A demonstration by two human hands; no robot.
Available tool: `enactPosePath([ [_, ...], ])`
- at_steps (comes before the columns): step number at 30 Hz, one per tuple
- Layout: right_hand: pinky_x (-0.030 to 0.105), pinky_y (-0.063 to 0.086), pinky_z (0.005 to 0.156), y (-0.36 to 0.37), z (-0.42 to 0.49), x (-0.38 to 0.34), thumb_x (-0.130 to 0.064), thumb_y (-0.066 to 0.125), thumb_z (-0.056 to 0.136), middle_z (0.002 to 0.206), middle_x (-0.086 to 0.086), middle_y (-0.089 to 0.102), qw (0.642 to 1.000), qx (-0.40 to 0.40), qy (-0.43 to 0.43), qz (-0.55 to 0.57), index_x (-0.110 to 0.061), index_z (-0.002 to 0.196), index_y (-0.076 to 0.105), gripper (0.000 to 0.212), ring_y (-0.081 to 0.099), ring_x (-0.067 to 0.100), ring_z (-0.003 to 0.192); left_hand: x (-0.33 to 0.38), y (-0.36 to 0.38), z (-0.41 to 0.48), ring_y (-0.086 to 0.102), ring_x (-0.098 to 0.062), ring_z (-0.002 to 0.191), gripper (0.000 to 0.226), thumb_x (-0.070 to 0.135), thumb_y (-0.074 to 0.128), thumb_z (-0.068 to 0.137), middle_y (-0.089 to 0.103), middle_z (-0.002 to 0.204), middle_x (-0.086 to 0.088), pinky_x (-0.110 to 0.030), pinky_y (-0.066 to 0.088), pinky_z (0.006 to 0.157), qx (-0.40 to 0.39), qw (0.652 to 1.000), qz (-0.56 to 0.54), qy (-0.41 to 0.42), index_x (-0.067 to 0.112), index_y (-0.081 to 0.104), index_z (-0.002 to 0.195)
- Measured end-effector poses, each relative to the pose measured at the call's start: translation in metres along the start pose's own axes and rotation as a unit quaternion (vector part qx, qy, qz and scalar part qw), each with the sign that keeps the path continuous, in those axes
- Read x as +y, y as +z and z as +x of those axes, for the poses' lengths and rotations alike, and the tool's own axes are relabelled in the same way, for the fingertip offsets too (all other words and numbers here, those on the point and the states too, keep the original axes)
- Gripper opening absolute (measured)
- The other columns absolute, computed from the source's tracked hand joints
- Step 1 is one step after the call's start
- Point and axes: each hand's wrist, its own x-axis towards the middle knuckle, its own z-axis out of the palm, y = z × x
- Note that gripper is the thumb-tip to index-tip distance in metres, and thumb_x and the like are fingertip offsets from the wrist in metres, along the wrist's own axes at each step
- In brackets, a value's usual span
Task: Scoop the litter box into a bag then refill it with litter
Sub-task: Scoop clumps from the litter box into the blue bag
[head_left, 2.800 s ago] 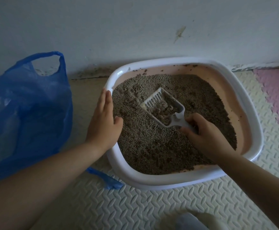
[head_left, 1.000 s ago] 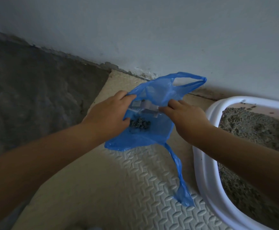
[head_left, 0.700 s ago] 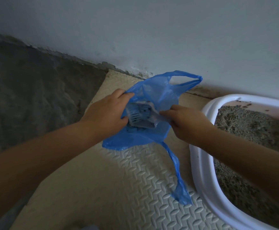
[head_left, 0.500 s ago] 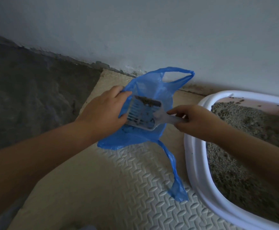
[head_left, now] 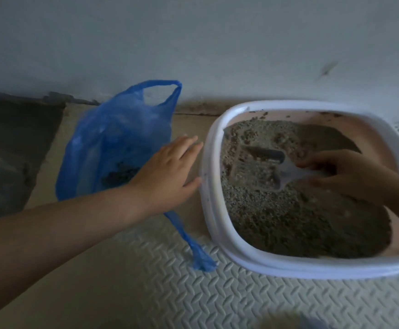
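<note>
A white-rimmed litter box [head_left: 211, 210] with a pink inside holds grey litter [head_left: 288, 222] on the right. My right hand [head_left: 350, 174] grips the handle of a pale slotted scoop [head_left: 260, 169], whose blade lies on the litter near the box's left wall. A blue plastic bag [head_left: 115, 138] lies on the floor left of the box, with a dark clump of scooped litter inside. My left hand [head_left: 167, 172] hovers with straight fingers between bag and box, its fingertips close to the rim. The view is motion-blurred.
A wall [head_left: 193, 43] runs along the back right behind bag and box. Cream embossed foam mat [head_left: 193, 293] covers the floor in front. Bare dark concrete floor [head_left: 11, 150] lies at far left. A blurred pale object [head_left: 288, 322] shows at the bottom edge.
My right hand carried the scoop out of the bag and back into the litter box. My left hand let go of the bag's rim and moved toward the box.
</note>
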Motion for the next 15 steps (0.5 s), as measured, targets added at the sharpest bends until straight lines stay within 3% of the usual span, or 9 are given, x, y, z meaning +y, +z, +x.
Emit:
enactPosePath([
  [3,0.015,0.039,0.063,-0.004,-0.012,0.046,-0.025,0.073,0.080,0.085,-0.016,0.065,0.994,-0.047,0.046,-0.087,-0.039,0.102,0.064,0.028,0.059,-0.001,0.071,0.023,0.025,0.016,-0.013,-0.012,0.144,0.077,0.049,0.037,0.096,-0.013,0.158,0.003,-0.027,-0.004,0.114,-0.088,0.995,-0.039,-0.017,0.017,-0.008,0.150],
  [7,0.011,0.040,0.056,-0.012,-0.024,0.082,-0.032,0.072,0.081,0.072,-0.023,0.065,0.981,-0.105,0.060,-0.150,-0.040,0.097,0.067,0.018,0.059,-0.010,0.064,0.038,0.056,0.023,-0.030,-0.009,0.138,0.085,0.056,0.034,0.094,-0.039,0.149,0.008,-0.031,-0.005,0.115,-0.109,0.989,-0.083,-0.048,0.018,-0.019,0.148],
  [11,0.021,0.045,0.066,-0.028,-0.029,0.104,-0.036,0.073,0.078,0.077,-0.022,0.063,0.968,-0.105,0.043,-0.222,-0.037,0.102,0.070,0.024,0.057,-0.002,0.066,0.047,0.069,0.020,-0.027,-0.011,0.140,0.085,0.046,0.042,0.094,-0.035,0.151,0.004,-0.030,-0.001,0.113,-0.054,0.991,-0.102,-0.068,0.015,-0.014,0.149],
  [15,0.025,0.039,0.074,-0.058,-0.029,0.120,-0.023,0.076,0.076,0.076,-0.011,0.062,0.968,-0.022,0.056,-0.245,-0.028,0.105,0.072,0.030,0.055,0.011,0.070,0.053,0.071,0.020,-0.017,-0.016,0.144,0.082,0.030,0.049,0.094,-0.025,0.156,0.000,-0.037,0.013,0.115,-0.031,0.989,-0.115,-0.090,0.011,-0.006,0.151],
])
